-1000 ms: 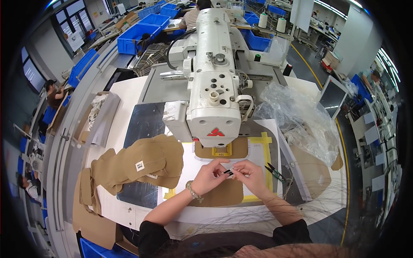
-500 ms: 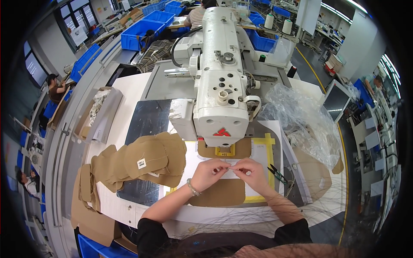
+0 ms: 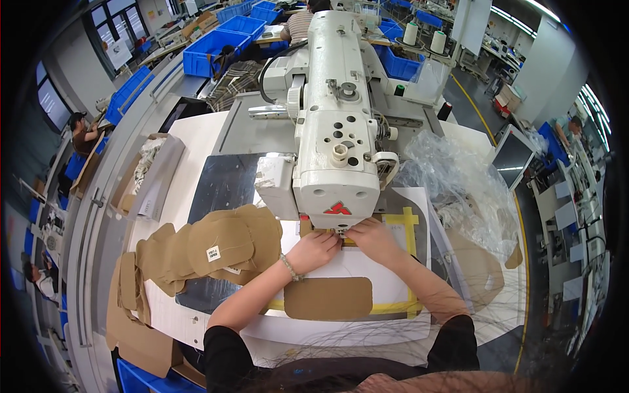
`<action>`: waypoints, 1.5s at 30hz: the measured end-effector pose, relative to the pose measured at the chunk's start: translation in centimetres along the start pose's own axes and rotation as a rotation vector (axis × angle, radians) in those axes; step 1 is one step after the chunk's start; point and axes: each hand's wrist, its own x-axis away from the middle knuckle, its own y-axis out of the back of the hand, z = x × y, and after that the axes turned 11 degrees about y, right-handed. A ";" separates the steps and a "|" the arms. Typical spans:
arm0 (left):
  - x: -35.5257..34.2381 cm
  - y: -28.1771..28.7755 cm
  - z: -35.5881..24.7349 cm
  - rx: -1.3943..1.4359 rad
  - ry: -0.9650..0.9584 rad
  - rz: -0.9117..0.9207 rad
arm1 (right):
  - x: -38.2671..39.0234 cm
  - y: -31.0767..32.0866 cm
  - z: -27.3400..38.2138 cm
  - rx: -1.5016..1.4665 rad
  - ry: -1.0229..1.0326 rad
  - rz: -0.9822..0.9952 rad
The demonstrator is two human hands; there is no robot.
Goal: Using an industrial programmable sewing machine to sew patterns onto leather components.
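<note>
Both hands meet under the front of a white sewing machine head [image 3: 336,170]. My left hand [image 3: 317,251] comes in from the left with curled fingers, its tips by the needle area. From the right, my right hand [image 3: 375,240] reaches to the same spot, fingers bent together. Whatever lies between the fingertips is too small and too covered to make out. A brown fabric panel under the head is mostly hidden by the hands. Nearer me, a second brown rounded fabric panel [image 3: 329,299] lies flat on a white sheet [image 3: 357,270] edged with yellow tape [image 3: 411,230].
To the left lies a stack of brown fabric pieces [image 3: 226,237] with a white label, over a dark metal plate [image 3: 226,177]. A long open box [image 3: 152,177] stands beyond it. Crumpled clear plastic [image 3: 468,190] is on the right. People sit at other stations.
Both hands have moved away from me, from above the white sheet to beneath the machine head. More of the near brown panel now shows, and my right arm now hides the thread snips.
</note>
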 end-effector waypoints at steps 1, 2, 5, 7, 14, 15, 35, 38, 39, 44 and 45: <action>0.0 0.1 0.0 0.013 0.021 -0.037 | 0.0 -0.1 0.1 0.006 -0.012 0.017; 0.2 0.3 0.1 0.026 0.041 -0.074 | -0.1 -0.2 0.0 0.004 -0.013 0.017; 0.1 0.6 0.8 0.138 0.105 -0.025 | -0.2 -0.8 -0.3 0.029 0.017 -0.023; 0.1 0.9 1.2 0.145 0.090 -0.005 | -0.2 -1.1 -0.5 0.049 0.024 -0.001; 0.2 1.3 1.5 0.151 0.089 0.063 | -0.2 0.0 -0.4 0.059 0.055 -0.002; 0.3 1.3 1.5 0.152 0.091 0.062 | -0.1 0.3 -0.4 0.035 0.057 0.021; 0.5 1.4 1.9 0.205 0.118 0.137 | 1.6 1.6 -0.7 0.106 0.061 0.143; 0.7 1.3 1.9 0.169 0.106 0.146 | 1.3 1.7 -0.5 0.100 0.062 0.147; 0.7 1.3 1.9 0.169 0.105 0.145 | 1.2 1.5 -0.6 0.052 0.074 0.104; 0.3 1.6 1.7 0.263 0.180 0.196 | 1.4 0.8 -1.3 -0.076 0.120 0.011; 0.4 1.6 1.8 0.267 0.177 0.193 | 1.3 0.5 -1.3 -0.113 0.131 -0.012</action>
